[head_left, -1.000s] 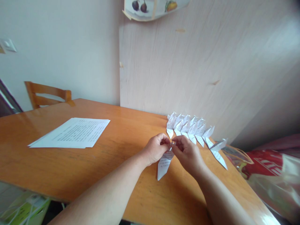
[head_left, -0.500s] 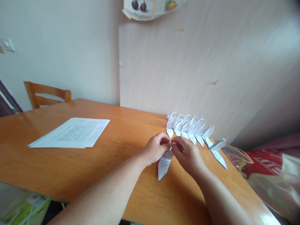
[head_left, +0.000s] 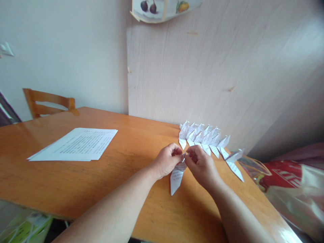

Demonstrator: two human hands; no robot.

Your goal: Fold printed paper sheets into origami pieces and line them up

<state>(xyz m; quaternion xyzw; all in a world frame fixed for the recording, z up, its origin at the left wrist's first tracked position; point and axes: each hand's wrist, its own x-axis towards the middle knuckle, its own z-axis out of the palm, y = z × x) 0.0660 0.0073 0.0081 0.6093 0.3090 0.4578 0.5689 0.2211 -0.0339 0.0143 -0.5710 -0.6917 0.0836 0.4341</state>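
My left hand (head_left: 167,159) and my right hand (head_left: 201,165) meet over the orange wooden table (head_left: 126,175), both pinched on the top of a folded printed-paper piece (head_left: 176,177). Its pointed lower end rests toward me on the table. Just beyond my hands lies a row of several finished folded paper shapes (head_left: 202,136), overlapping side by side near the wall. One more folded shape (head_left: 234,163) lies apart at the right end of the row.
A stack of printed sheets (head_left: 76,144) lies on the table's left half. A wooden chair (head_left: 48,101) stands behind the far left corner. A pale wooden panel (head_left: 215,67) rises behind the table. A red-and-clear plastic bag (head_left: 288,182) sits off the right edge.
Both hands stay pinched on the same paper piece with only small finger movements. The view has shifted slightly.
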